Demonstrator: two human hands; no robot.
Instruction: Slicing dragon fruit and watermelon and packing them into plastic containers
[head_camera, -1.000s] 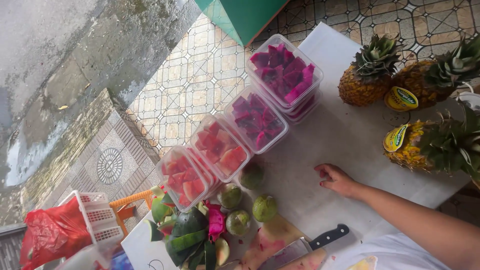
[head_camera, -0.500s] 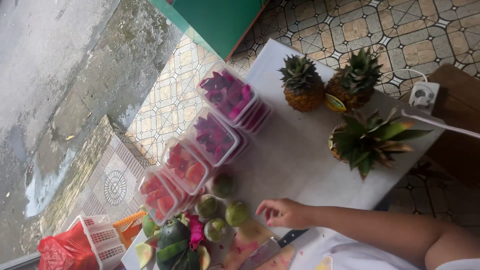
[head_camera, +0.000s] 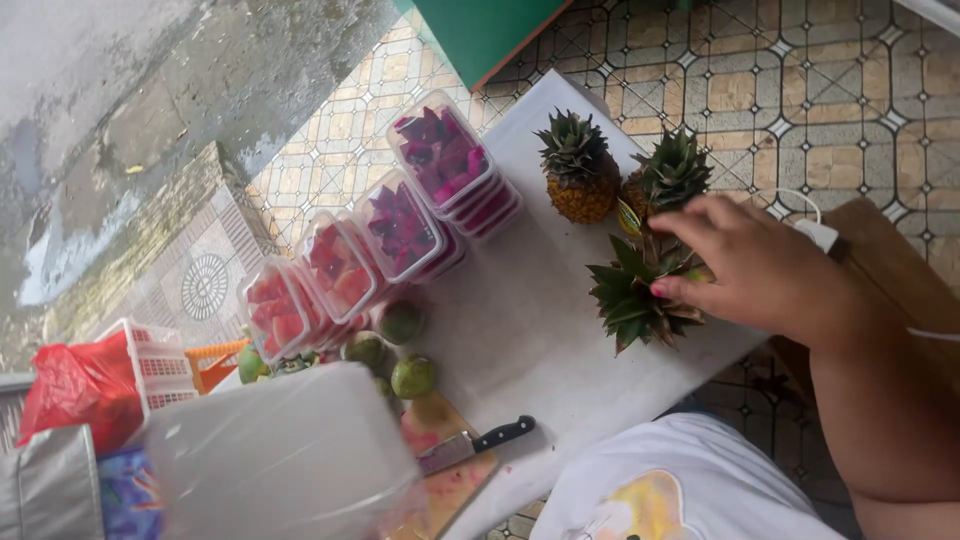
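The right hand (head_camera: 770, 270) lays loosely curled fingers (head_camera: 690, 225) on the near pineapple (head_camera: 640, 295) at the desk's (head_camera: 530, 330) right edge: likely heavy, hard and prickly, best gripped by its stiff leafy crown.

My hand (head_camera: 760, 270) hides the nearest pineapple's (head_camera: 640, 295) body; a blurred clear bag (head_camera: 285, 460) hides the cutting board (head_camera: 450, 490).

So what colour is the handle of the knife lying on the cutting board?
Black, on the steel-bladed knife lying on the cutting board; the head view shows it.
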